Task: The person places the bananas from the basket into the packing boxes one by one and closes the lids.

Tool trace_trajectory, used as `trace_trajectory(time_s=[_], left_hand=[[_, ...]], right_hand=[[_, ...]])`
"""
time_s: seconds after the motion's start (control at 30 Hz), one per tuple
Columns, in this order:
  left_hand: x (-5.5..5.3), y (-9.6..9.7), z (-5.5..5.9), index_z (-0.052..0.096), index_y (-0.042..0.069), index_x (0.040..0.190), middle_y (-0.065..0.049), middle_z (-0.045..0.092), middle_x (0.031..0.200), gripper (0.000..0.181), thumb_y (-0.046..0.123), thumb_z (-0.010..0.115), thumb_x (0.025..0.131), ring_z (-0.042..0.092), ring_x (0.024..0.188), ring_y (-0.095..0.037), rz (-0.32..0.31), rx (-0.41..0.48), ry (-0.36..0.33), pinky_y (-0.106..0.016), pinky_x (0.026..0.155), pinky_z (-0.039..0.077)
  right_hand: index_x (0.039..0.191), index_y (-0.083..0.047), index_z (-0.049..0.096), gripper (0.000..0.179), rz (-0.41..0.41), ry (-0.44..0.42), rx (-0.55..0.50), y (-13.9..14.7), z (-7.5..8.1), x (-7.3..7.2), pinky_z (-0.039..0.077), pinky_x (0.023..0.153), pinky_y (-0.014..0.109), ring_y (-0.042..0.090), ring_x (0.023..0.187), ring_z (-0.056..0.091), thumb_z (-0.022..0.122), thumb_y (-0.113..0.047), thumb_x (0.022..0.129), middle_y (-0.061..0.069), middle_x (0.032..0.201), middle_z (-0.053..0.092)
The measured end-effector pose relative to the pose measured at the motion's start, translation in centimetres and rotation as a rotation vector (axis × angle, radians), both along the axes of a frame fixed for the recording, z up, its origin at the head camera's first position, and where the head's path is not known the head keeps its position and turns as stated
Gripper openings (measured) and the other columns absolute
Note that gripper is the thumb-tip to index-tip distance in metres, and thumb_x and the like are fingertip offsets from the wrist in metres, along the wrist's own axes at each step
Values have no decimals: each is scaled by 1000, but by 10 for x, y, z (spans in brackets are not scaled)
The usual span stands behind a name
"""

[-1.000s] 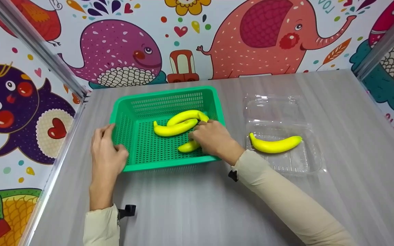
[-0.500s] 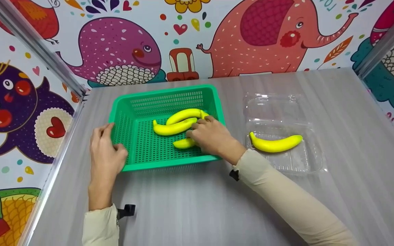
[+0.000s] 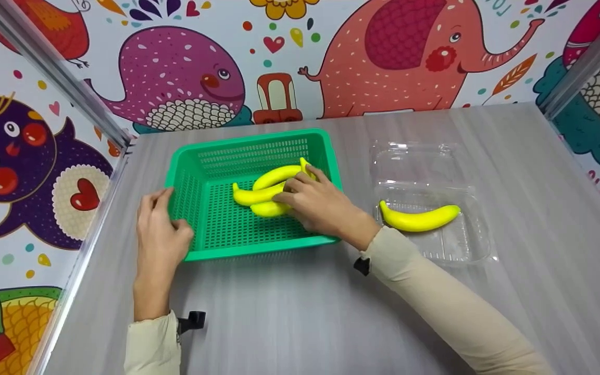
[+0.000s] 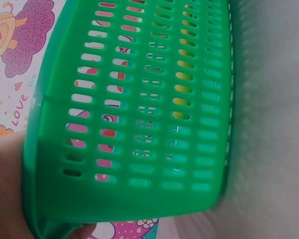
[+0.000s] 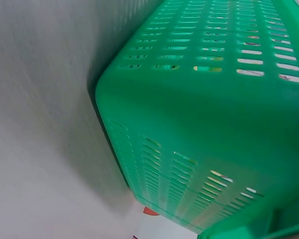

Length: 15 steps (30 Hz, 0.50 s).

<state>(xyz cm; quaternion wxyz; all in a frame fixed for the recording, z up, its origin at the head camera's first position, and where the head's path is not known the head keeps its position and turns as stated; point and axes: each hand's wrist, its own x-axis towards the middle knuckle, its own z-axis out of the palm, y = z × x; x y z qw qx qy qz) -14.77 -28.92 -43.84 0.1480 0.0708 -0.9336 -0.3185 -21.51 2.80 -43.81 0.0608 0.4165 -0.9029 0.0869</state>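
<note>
Fingers (image 3: 295,186) round a smooth, curved banana (image 3: 267,210) in slotted green basket (image 3: 248,251)

"How is the head view lit?"

"Brightly and evenly, with pale sheen on the tabletop (image 3: 300,317), small glints on the clear clamshell container (image 3: 425,189) and soft shadow beneath the green basket (image 3: 258,250)."

"And the wrist views?"

"Duller and softer; the tabletop blurs in the left one."

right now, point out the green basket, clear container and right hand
Green basket (image 3: 258,249): head view, front rim.
Clear container (image 3: 415,167): head view, far half.
Right hand (image 3: 321,205): head view, back of hand.
</note>
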Motion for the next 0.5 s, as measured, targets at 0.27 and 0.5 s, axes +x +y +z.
trace_trajectory(time_s=[0.27, 0.5], left_hand=[[-1, 2, 2, 47, -2, 161, -26, 46, 158, 71, -10, 47, 91, 42, 149, -46, 2, 0, -6, -56, 105, 43], [0, 1, 1, 47, -3, 161, -26, 46, 158, 71, -10, 46, 90, 42, 149, -46, 1, -2, -11, -57, 108, 43]], right_hand=[[143, -21, 72, 37, 49, 22, -90, 4, 3, -4, 22, 133, 62, 29, 135, 57, 70, -25, 106, 5, 134, 70], [141, -21, 74, 40, 55, 33, -170, 15, 8, -3, 19, 134, 62, 29, 129, 59, 76, -25, 102, 5, 129, 71]])
